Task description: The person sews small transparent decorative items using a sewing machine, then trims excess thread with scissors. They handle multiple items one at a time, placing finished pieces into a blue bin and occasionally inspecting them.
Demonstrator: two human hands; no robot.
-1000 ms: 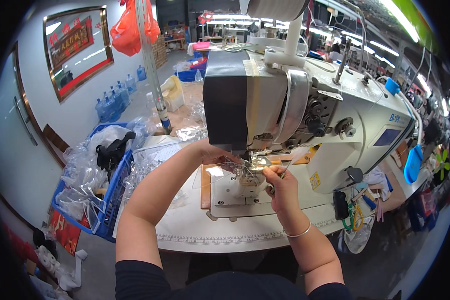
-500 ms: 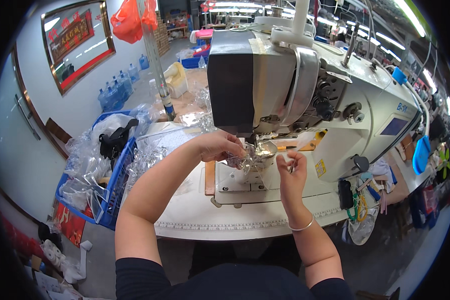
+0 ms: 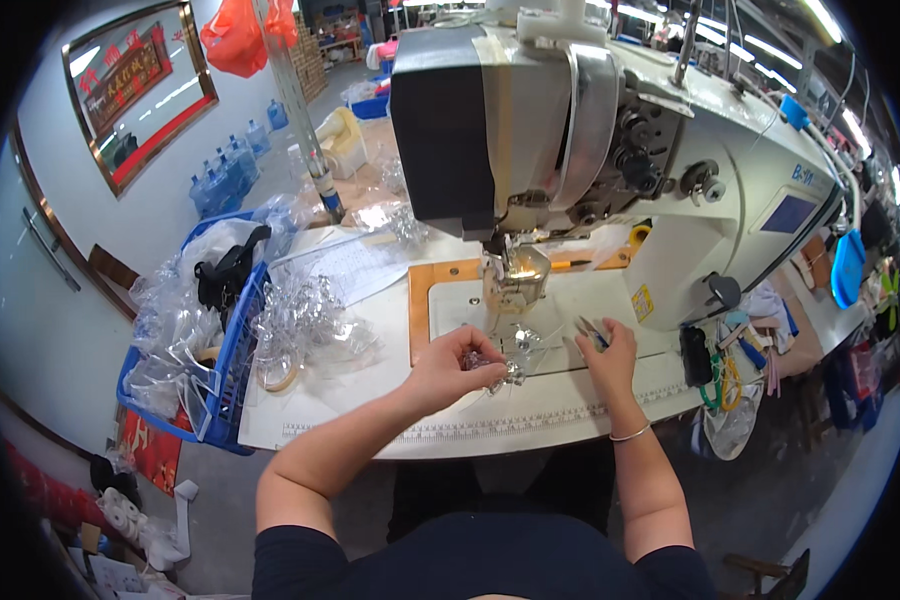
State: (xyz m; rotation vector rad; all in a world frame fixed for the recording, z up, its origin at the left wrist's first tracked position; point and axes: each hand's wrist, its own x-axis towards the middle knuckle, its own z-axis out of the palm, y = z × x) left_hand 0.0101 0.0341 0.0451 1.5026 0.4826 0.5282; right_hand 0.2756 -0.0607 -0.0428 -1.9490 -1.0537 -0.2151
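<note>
My left hand (image 3: 446, 374) pinches a crumpled piece of clear, shiny plastic (image 3: 516, 371) over the front of the machine table, fingers closed on its left side. To the right, my right hand (image 3: 613, 360) is closed round a small pair of thread snips (image 3: 592, 331), whose pointed blades stick out towards the upper left. The snips are apart from the plastic. Just beyond both hands rises the post (image 3: 515, 292) of a white sewing machine (image 3: 725, 160), lit at the needle area. A silvery heap of clear plastic pieces (image 3: 305, 320) lies left of my left hand.
A blue basket (image 3: 232, 385) full of clear plastic and a black item stands at the left edge. A ruler strip (image 3: 450, 429) runs along the table front. Scissors with green and yellow handles (image 3: 722, 385) and other tools crowd the right side.
My left hand has drawn the plastic away from the needle post, towards me. My right hand has moved lower and slightly right, and the snips now show in it.
</note>
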